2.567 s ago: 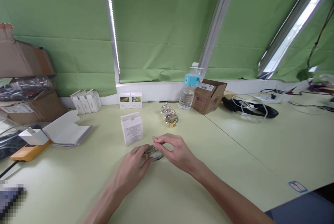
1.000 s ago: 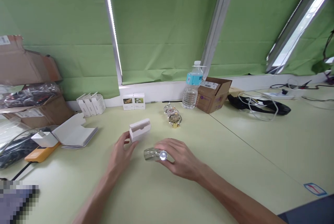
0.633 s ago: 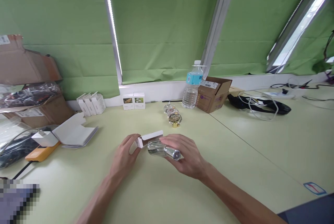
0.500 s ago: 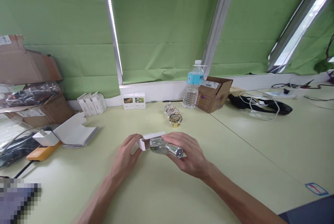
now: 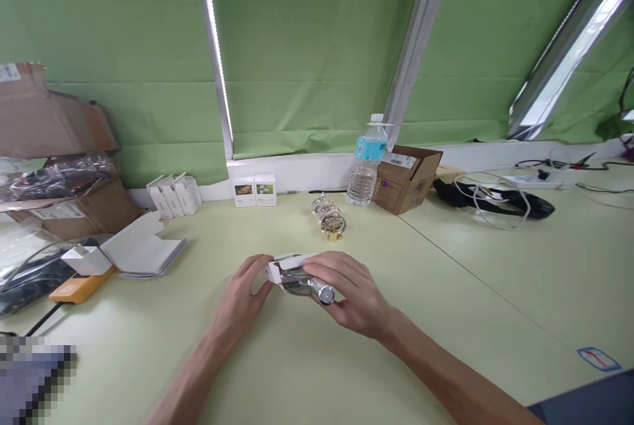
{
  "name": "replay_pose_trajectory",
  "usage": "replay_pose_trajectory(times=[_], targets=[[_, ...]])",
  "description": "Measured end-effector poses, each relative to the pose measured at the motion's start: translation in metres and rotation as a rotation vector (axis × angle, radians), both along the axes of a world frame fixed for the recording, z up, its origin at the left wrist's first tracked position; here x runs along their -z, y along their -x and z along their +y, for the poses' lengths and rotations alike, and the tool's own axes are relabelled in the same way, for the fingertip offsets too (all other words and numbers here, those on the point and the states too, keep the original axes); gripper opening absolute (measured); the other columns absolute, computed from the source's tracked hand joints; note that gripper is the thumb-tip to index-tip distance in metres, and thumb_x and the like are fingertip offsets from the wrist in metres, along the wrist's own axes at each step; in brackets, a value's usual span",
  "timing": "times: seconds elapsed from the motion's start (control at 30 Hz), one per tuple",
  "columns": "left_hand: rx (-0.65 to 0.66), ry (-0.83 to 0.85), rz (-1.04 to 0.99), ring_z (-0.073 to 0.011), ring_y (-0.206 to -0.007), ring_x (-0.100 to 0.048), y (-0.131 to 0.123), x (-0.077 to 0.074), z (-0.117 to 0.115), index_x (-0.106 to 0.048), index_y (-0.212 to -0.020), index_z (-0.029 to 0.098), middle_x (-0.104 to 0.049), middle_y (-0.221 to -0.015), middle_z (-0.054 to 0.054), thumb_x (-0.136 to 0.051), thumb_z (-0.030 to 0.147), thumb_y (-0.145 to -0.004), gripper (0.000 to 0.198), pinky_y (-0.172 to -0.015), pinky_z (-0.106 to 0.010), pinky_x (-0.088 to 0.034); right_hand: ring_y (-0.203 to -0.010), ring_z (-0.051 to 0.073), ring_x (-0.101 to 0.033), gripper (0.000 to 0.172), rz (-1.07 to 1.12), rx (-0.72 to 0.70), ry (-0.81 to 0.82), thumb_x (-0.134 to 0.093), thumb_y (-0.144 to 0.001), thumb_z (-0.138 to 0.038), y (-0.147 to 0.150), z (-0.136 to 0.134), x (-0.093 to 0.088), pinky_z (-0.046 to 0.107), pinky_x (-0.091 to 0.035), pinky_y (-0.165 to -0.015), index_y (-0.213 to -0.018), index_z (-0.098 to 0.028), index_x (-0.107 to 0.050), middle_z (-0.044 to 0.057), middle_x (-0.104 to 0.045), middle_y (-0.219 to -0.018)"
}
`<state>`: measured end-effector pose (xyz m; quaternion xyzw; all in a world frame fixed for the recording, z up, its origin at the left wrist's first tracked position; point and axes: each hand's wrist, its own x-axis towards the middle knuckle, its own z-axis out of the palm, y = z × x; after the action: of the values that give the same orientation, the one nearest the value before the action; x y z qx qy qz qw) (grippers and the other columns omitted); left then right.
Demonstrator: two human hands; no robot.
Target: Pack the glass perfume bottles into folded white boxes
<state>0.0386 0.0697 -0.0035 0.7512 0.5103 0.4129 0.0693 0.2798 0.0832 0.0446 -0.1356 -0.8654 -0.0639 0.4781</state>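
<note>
My left hand [image 5: 246, 293] is closed on the left side of a small white box [image 5: 273, 272], fingers on top and thumb below. In my right hand [image 5: 354, 293] is a small clear bottle [image 5: 296, 280] with a shiny silver cap [image 5: 325, 294] pointing right and toward me. The bottle lies on its side, its base end against the box's open end. How much of it sits inside the box I cannot tell. Beyond my hands, a bundle of shiny metal rings [image 5: 329, 217] with a gold-coloured piece lies on the table.
Two small white picture boxes [image 5: 255, 193] stand by the wall, with white slim boxes [image 5: 174, 196] to their left. A water bottle [image 5: 366, 161] and an open cardboard box [image 5: 407, 179] stand behind at right. White folded card [image 5: 148, 250] and an orange power strip [image 5: 82, 286] lie left.
My right hand has brought the bottle left against the white box, and its silver cap has shifted left and slightly down. My left hand has stayed nearly in place.
</note>
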Motion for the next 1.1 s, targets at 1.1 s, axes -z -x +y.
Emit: replay_pose_trajectory(times=[1.1], targets=[[0.059,0.103,-0.140,-0.0197,-0.118,-0.060,-0.0009,0.0030,-0.0013,-0.061,-0.120,0.030,-0.064,-0.125,-0.002,-0.057,0.018,-0.089,0.034,-0.101,-0.036,-0.051,-0.102,0.021,-0.065,0.021,-0.123,0.068,0.113,-0.061,-0.093,-0.021,0.0044,-0.0026,0.0046,0.036,-0.054,-0.089,-0.114,-0.020,-0.058,0.008,-0.069,-0.107]])
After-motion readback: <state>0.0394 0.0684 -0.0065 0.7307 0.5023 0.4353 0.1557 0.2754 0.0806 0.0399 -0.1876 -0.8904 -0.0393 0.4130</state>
